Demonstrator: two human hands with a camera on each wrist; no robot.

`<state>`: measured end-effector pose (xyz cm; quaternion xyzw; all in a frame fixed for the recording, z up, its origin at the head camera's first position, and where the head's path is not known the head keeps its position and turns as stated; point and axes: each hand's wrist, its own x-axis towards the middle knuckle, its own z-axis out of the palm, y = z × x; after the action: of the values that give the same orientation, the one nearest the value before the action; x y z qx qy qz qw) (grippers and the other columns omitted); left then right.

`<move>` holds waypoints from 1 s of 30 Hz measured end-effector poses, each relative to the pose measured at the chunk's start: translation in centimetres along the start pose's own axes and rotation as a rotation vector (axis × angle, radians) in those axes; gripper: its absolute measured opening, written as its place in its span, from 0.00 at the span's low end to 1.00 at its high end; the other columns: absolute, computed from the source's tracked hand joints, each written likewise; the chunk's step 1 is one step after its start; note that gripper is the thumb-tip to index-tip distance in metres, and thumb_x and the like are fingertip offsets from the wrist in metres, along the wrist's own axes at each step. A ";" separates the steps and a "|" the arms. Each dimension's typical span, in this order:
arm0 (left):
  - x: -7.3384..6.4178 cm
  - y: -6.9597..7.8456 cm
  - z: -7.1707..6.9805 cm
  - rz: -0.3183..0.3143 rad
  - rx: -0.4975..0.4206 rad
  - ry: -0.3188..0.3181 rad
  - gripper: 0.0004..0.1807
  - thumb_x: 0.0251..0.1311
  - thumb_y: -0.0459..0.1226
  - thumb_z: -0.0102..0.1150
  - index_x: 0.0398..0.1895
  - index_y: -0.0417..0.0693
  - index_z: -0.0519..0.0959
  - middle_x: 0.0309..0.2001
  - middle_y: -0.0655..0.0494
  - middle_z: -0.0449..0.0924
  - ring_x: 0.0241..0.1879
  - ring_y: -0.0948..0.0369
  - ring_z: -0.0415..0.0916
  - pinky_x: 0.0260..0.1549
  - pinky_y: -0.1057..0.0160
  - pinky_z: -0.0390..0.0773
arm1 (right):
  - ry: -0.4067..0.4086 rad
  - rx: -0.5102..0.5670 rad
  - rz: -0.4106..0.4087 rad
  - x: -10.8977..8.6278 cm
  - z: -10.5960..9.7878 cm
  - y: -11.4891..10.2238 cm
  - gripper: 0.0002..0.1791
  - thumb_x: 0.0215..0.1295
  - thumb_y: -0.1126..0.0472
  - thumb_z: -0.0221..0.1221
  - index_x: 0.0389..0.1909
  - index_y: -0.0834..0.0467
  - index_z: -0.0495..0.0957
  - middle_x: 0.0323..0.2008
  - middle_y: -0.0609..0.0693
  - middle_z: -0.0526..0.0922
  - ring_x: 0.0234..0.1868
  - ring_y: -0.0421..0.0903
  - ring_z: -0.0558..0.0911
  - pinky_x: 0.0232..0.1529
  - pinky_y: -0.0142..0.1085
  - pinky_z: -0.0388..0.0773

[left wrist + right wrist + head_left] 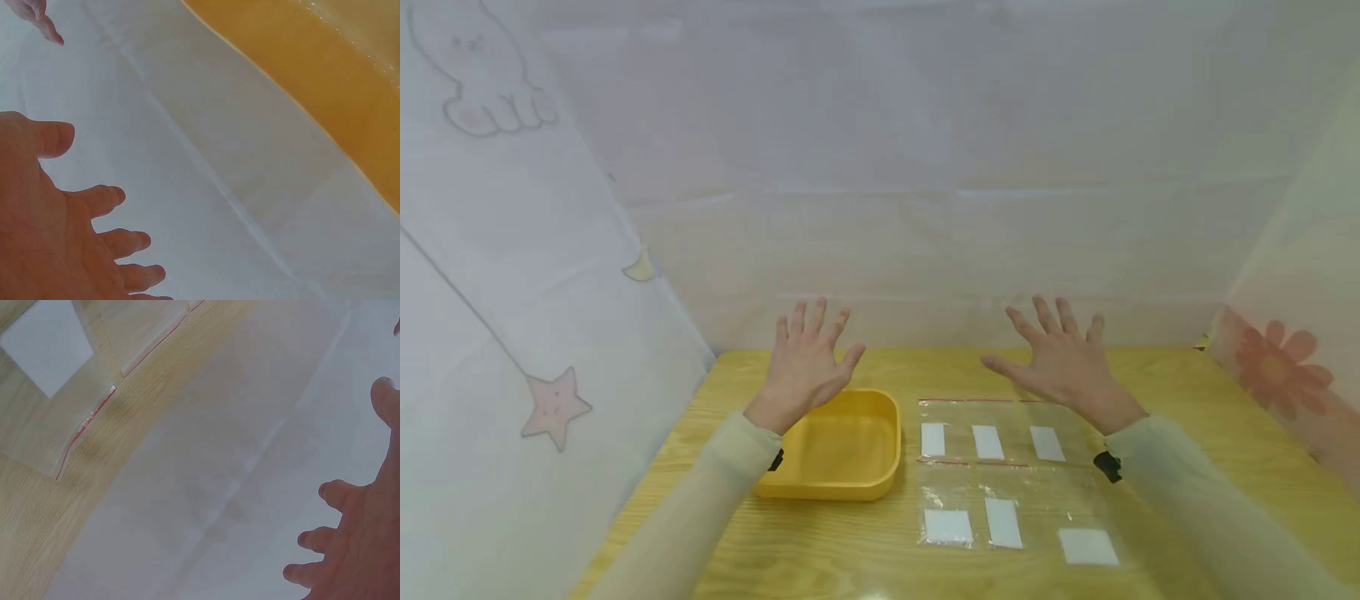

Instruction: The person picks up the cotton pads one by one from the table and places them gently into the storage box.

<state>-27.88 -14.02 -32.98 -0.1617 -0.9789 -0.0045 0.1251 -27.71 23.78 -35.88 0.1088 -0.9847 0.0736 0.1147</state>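
The yellow tray sits on the wooden table, just left of the clear bags, which lie flat in two rows and show six white rectangles. The left hand, seen across the tray's far left corner, and the right hand, near the upper bags, are raised, fingers spread apart, holding nothing. Behind them hangs a pale sheet; a red flower shows at right.

I can't tell home from studio here; it's a booth-like nook, the wood-grain table closed in by creased pale sheets printed with a pink star and reddish flower.
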 end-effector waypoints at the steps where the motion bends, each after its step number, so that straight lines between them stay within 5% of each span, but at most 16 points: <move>1: 0.0 0.0 -0.1 0.001 0.003 0.001 0.40 0.80 0.65 0.33 0.86 0.58 0.54 0.85 0.42 0.43 0.82 0.36 0.38 0.75 0.31 0.44 | 0.004 -0.001 0.001 0.0 0.0 0.0 0.59 0.64 0.14 0.45 0.86 0.46 0.52 0.83 0.68 0.45 0.80 0.75 0.41 0.64 0.83 0.28; 30: -2.5 0.7 0.6 0.019 -0.092 0.049 0.39 0.80 0.64 0.36 0.86 0.59 0.57 0.85 0.43 0.44 0.82 0.37 0.38 0.76 0.32 0.43 | 0.007 0.030 -0.013 -3.2 0.3 -0.3 0.57 0.65 0.16 0.47 0.87 0.46 0.51 0.84 0.65 0.43 0.81 0.72 0.40 0.66 0.80 0.25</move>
<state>-25.49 -14.13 -34.25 -0.1765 -0.9727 -0.0521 0.1415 -24.68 24.06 -36.89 0.1165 -0.9823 0.0881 0.1169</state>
